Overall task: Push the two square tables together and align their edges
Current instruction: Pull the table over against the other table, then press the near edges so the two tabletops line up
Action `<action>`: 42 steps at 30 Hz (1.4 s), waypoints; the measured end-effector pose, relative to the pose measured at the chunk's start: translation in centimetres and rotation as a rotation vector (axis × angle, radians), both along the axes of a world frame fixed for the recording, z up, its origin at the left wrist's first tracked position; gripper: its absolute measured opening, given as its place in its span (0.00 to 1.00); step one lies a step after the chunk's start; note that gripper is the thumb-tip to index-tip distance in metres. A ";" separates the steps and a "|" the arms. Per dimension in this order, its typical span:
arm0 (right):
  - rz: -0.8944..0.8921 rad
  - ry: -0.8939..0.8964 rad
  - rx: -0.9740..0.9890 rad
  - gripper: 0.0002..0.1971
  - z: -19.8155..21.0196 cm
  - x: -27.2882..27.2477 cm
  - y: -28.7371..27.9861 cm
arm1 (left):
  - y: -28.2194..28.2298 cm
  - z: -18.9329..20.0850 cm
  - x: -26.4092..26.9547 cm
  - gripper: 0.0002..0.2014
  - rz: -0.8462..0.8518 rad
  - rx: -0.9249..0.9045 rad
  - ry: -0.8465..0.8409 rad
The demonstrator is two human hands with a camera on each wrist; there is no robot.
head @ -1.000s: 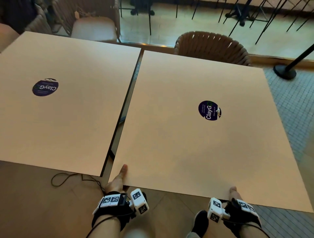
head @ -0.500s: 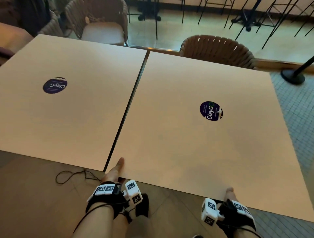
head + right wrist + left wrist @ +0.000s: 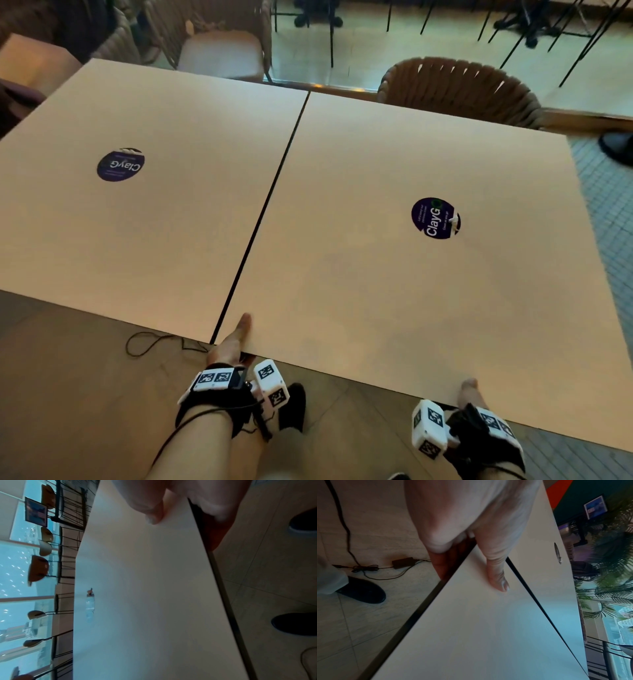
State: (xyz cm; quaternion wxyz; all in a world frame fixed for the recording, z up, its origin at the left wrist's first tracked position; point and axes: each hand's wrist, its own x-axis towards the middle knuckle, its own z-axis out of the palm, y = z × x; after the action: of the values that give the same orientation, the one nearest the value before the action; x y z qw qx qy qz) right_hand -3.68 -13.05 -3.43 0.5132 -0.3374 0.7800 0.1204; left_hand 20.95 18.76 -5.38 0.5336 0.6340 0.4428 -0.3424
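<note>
Two beige square tables stand side by side, each with a round dark sticker. The left table (image 3: pixel 164 219) and the right table (image 3: pixel 394 287) meet along a thin dark seam (image 3: pixel 263 212); the right table's near edge sits closer to me than the left one's. My left hand (image 3: pixel 236 339) grips the right table's near left corner, thumb on top (image 3: pixel 498 574), fingers under the edge. My right hand (image 3: pixel 471 394) grips the same table's near edge further right, thumb on top (image 3: pixel 154 515), fingers beneath.
A woven chair (image 3: pixel 459 89) stands behind the right table and a cushioned chair (image 3: pixel 219 51) behind the left. A black cable with a power adapter (image 3: pixel 402 562) lies on the floor near my shoes (image 3: pixel 293 407). A stanchion base (image 3: pixel 616 147) sits at the right.
The right table has slid left against the left table; the wedge-shaped gap between them has closed to a thin seam. Both hands kept their hold on the near edge.
</note>
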 end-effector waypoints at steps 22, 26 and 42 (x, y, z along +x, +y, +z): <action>-0.265 -0.465 0.134 0.28 -0.6 -1.7 5.8 | 1.8 0.2 1.2 0.30 -0.001 -0.197 -0.010; -0.158 -0.492 0.178 0.26 -0.7 -0.8 7.8 | 3.8 0.9 -0.1 0.14 -0.041 -0.213 -0.002; 0.417 -0.422 0.196 0.17 1.2 7.5 12.4 | 11.3 4.8 5.4 0.19 -0.099 0.041 -0.274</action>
State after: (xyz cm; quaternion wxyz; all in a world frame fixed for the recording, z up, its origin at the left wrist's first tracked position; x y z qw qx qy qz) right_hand 3.79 -0.61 -2.21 0.6581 -0.4565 0.5549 0.2250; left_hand 26.33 30.07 -0.54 0.5584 0.7066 0.3411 -0.2694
